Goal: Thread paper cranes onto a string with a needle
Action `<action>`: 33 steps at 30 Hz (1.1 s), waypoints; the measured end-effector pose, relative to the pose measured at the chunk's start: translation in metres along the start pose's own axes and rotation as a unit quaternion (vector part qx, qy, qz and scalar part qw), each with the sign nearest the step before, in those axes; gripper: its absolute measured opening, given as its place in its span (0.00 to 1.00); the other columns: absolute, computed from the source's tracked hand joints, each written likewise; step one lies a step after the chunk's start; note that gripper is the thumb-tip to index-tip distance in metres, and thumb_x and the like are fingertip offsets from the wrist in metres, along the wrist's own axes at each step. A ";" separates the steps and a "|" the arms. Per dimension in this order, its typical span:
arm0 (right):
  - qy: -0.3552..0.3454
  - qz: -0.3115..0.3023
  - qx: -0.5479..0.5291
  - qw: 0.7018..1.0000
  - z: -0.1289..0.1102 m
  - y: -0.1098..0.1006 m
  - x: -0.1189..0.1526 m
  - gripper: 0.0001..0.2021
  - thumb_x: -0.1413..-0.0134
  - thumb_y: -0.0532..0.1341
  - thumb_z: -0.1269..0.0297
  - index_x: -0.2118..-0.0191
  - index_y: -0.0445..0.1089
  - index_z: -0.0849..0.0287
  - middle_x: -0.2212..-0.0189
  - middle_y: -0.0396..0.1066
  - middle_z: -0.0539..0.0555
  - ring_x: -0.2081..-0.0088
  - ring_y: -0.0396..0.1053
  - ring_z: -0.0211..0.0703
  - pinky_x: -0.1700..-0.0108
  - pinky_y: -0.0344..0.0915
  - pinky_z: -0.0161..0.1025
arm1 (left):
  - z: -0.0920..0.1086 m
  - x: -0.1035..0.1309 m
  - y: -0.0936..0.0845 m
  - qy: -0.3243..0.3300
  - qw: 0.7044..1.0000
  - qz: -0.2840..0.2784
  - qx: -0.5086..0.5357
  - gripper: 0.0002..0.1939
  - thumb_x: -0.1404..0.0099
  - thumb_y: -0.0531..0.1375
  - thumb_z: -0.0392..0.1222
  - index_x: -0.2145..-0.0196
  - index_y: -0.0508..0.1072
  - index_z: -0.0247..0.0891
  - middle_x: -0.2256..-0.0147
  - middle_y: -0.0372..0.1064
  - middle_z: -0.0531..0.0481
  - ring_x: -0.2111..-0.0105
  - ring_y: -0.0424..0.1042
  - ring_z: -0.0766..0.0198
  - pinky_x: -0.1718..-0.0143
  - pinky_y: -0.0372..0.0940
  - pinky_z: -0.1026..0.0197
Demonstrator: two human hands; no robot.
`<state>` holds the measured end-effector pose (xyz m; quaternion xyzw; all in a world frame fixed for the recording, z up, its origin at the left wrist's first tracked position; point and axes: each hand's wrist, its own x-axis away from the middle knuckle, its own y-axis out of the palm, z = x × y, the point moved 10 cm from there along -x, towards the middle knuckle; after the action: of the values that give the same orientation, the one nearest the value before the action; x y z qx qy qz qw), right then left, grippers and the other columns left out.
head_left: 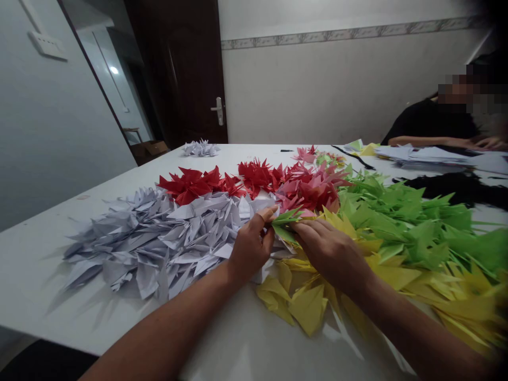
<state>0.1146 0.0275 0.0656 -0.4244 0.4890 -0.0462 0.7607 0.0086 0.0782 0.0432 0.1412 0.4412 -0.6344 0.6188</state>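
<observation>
Between my two hands is a green folded-paper piece (286,218) with pointed ends, held above the heaps. My left hand (253,238) pinches its left end between thumb and fingers. My right hand (327,246) closes its fingers on the other end; part of the paper is hidden under them. Left of my hands spreads a heap of white folded papers (159,233). Yellow folded papers (307,307) lie beneath and right of my right hand, and green folded papers (413,222) beyond them. Red folded papers (190,185) and pink ones (311,188) lie farther back.
The white table (35,259) carries all the heaps. A small white pile (200,148) sits at the far left edge. Flat paper sheets (424,154) and a black bundle (460,189) lie at the right. Across there, a person in black (431,124) rests their arms on the table.
</observation>
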 end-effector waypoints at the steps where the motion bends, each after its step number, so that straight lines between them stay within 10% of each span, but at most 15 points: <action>1: -0.004 -0.002 0.006 1.000 -0.001 -0.001 -0.001 0.10 0.39 0.51 0.70 0.60 0.69 0.62 0.63 0.73 0.61 0.62 0.70 0.49 0.63 0.66 0.42 | 0.000 0.000 0.000 0.000 1.000 -0.001 0.001 0.22 0.39 0.54 0.31 0.47 0.64 0.41 0.59 0.73 0.49 0.67 0.72 0.69 0.63 0.68 0.65; 17: 0.011 0.000 -0.014 1.000 0.005 0.000 -0.001 0.10 0.39 0.51 0.71 0.58 0.68 0.62 0.64 0.74 0.61 0.63 0.71 0.48 0.62 0.67 0.41 | -0.008 -0.002 0.003 -0.063 0.990 -0.003 0.123 0.17 0.40 0.57 0.33 0.53 0.68 0.38 0.60 0.73 0.47 0.64 0.72 0.66 0.59 0.67 0.62; 26: 0.124 0.043 -0.200 0.971 0.023 0.000 0.002 0.08 0.42 0.57 0.68 0.57 0.67 0.59 0.65 0.75 0.55 0.65 0.73 0.42 0.64 0.68 0.36 | -0.052 0.007 0.022 -0.378 0.761 0.070 0.522 0.18 0.54 0.70 0.38 0.66 0.69 0.36 0.72 0.73 0.55 0.73 0.74 0.70 0.72 0.66 0.69; 33: 0.160 0.025 -0.251 0.954 0.026 0.008 0.004 0.08 0.42 0.57 0.67 0.57 0.68 0.59 0.65 0.75 0.53 0.66 0.73 0.39 0.64 0.67 0.34 | -0.034 0.011 0.039 -0.390 0.726 -0.010 0.567 0.15 0.53 0.70 0.38 0.68 0.71 0.36 0.71 0.74 0.53 0.74 0.73 0.70 0.73 0.65 0.70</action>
<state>0.1345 0.0462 0.0618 -0.5761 0.6106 0.0301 0.5425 0.0294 0.1018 0.0008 0.2017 -0.2795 -0.7716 0.5346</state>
